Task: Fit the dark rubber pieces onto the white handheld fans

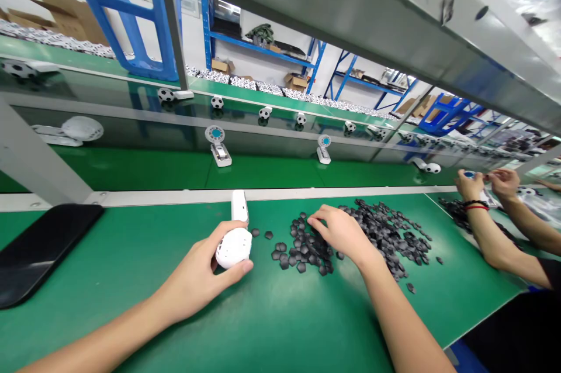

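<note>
Left hand (199,273) wraps the white ball of the device (235,247), its long handle (239,207) pointing away; black pentagon pieces (312,258) lie to its right, right hand (344,235) among them, fingertips nearly together, though whether pinching one, I can't tell.

The rounded device (234,249) is white, the pentagon pieces (307,247) black, the surface (280,326) green. Small balls (217,102) wear black-and-white football patterns. Shelf frames (258,47) are blue, the wrist bands (475,206) black and red.

White device (235,247) beside scattered black pentagons (390,235)
</note>
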Demonstrator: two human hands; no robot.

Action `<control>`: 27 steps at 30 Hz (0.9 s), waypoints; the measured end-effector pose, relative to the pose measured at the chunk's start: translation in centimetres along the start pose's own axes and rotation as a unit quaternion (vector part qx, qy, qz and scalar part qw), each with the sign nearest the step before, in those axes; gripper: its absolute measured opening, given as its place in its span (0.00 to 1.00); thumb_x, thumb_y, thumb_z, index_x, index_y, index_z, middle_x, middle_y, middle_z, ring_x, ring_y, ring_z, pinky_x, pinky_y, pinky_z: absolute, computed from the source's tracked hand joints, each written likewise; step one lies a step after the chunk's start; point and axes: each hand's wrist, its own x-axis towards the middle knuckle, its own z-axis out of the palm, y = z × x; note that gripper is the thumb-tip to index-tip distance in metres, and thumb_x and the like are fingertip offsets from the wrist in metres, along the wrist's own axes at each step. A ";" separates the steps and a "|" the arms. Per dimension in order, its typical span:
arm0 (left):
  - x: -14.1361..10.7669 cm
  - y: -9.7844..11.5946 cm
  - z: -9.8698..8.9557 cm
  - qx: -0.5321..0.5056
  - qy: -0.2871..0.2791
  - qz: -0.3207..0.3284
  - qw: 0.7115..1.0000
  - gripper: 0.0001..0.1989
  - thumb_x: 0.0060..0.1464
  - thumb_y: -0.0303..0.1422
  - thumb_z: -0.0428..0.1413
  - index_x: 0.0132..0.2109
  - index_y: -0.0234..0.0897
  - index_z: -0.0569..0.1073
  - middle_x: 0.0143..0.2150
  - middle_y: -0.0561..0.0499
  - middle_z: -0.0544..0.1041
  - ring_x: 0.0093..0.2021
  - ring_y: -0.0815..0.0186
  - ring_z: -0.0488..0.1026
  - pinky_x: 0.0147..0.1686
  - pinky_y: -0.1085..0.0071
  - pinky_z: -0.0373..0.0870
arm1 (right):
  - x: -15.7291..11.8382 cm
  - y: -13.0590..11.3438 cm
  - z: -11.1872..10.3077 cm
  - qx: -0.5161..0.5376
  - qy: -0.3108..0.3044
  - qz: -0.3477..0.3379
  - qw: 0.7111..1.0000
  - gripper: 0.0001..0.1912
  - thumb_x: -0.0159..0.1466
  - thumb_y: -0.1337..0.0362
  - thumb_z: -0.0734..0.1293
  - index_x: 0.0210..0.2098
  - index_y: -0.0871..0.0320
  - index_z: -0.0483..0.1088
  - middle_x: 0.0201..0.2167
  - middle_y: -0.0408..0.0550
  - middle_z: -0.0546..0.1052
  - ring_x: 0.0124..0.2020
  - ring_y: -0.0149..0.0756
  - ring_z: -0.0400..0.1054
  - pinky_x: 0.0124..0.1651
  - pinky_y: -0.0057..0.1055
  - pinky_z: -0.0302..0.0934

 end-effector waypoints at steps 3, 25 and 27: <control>0.0 -0.2 -0.1 -0.003 -0.009 0.002 1.000 0.25 0.61 0.47 0.58 0.61 0.46 0.65 0.34 0.55 0.72 0.28 0.67 0.62 0.29 0.73 0.61 | 0.2 0.3 0.1 0.039 0.002 0.010 0.999 0.10 0.69 0.59 0.68 0.39 0.52 0.82 0.42 0.50 0.82 0.42 0.44 0.76 0.48 0.35 0.65; -1.0 -0.4 1.7 -0.070 0.009 0.131 0.989 0.24 0.60 0.25 0.56 0.60 0.46 0.63 0.51 0.48 0.66 0.46 0.62 0.70 0.48 0.65 0.70 | -3.6 -12.0 3.7 0.581 -0.132 0.052 0.802 0.16 0.64 0.51 0.75 0.35 0.58 0.75 0.32 0.49 0.84 0.35 0.37 0.80 0.39 0.28 0.74; -1.0 -0.3 1.6 -0.073 0.002 0.139 0.988 0.24 0.59 0.25 0.56 0.60 0.45 0.63 0.51 0.47 0.66 0.46 0.62 0.70 0.48 0.65 0.70 | -3.6 -11.7 3.5 0.574 -0.138 0.050 0.806 0.15 0.64 0.51 0.75 0.34 0.58 0.75 0.31 0.49 0.84 0.34 0.37 0.80 0.38 0.28 0.74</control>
